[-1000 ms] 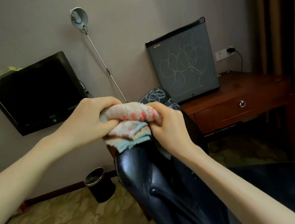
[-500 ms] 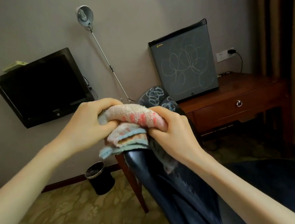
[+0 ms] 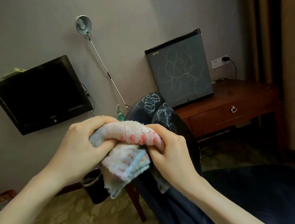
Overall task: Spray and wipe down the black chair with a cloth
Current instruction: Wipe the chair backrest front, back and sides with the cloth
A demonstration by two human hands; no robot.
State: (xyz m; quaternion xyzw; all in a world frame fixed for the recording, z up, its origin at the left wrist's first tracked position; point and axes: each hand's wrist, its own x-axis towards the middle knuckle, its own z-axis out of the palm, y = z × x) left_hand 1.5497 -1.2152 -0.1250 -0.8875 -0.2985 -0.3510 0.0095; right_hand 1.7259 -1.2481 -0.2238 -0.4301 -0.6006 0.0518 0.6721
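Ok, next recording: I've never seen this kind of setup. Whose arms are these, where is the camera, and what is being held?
There is no machine here. A person wears a wide-angle camera on the head, looking forward and down, so the two bare arms are the wearer's own. There is only this one view. The left hand and the right hand both grip a bunched pink and blue cloth. Below it is the shiny black chair; whether the cloth touches it cannot be told. Just behind the cloth peeks the green top of a spray bottle. Further back are a wall television, a scribbled mini fridge on a wooden desk, and a dark bin.
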